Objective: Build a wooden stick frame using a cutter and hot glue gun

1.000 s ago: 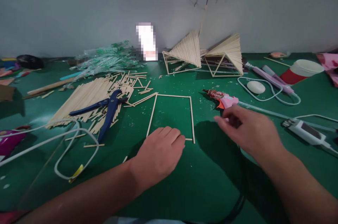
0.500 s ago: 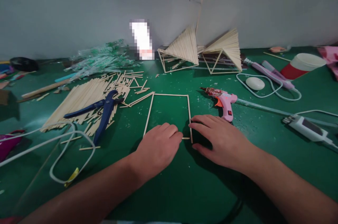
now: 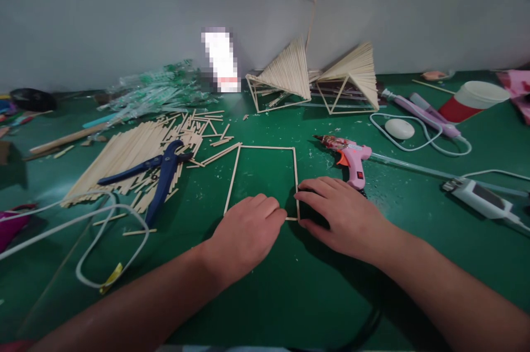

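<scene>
Four thin wooden sticks lie flat as a square frame [image 3: 296,175] on the green table. My left hand [image 3: 249,236] is closed over the near stick [image 3: 292,219], fingers pinched down on it and hiding most of its length along with the near left corner. At the near right corner, my right hand [image 3: 342,216] has its thumb and fingertips against the right-hand stick from outside, the thumb low by the corner. To the right of the frame, a pink hot glue gun [image 3: 354,161] lies on its side with a clear glue stick in its back.
Left lie blue cutters [image 3: 165,178] on a pile of wooden sticks [image 3: 124,153], beside a white cable [image 3: 141,216]. Behind stand two twisted stick models [image 3: 290,75] and a blurred bright screen [image 3: 222,59]. Right are a paper cup [image 3: 466,103] and a white plug adapter [image 3: 480,200].
The lower end of the right-hand stick has shifted slightly up and left, so it now meets the near stick's end at the corner. Both hands stay almost in place.
</scene>
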Demonstrator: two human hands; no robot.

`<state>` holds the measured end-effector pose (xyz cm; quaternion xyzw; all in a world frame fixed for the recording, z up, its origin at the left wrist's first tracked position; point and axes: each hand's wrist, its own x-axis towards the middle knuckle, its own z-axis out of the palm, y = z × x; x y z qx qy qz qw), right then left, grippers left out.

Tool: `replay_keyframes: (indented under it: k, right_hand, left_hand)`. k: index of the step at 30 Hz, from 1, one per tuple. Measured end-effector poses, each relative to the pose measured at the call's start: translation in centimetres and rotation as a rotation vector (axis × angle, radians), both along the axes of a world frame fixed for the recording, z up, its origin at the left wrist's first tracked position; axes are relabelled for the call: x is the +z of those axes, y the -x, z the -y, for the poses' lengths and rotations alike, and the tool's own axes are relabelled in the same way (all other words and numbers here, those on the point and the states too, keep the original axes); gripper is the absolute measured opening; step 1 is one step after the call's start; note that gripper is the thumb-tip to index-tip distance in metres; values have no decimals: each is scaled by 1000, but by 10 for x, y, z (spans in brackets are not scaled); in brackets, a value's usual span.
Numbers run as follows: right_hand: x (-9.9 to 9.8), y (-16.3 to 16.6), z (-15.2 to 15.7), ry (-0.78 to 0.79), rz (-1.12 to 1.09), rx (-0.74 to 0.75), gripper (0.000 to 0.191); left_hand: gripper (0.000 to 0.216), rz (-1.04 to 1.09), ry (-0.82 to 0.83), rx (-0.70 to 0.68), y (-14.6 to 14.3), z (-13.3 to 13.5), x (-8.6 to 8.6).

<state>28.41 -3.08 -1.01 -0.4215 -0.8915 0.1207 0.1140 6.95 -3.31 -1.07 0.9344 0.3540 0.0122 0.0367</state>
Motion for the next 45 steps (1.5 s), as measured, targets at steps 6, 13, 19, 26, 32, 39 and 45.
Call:
replay_keyframes:
  k: [6,13,19,26,32,39,45]
  right_hand:
    - [-1,0,-1,-12,4,-9,33]
    - [-1,0,-1,-10,-23,-4,32]
    - [0,-1,-1,-5,-63,-9,32]
    - [16,-26,-5,-81,131,-727,29]
    - [20,-50,-20,234,336,-926,51]
    - [15,-48,-31,320,270,-945,48]
    - [16,-43,-30,239,221,-988,30]
  left_hand:
    - [18,-22,17,-14,0,0,1]
    - [18,-8,4,-21,0,1,2]
    - [21,35,58,2,3,1,4]
    - [25,99,76,-14,3,3,1]
    - [22,300,-101,133,28,-24,13]
    - [25,-15,-198,684,74,-90,14]
    - [28,-45,-167,695,71,-94,4]
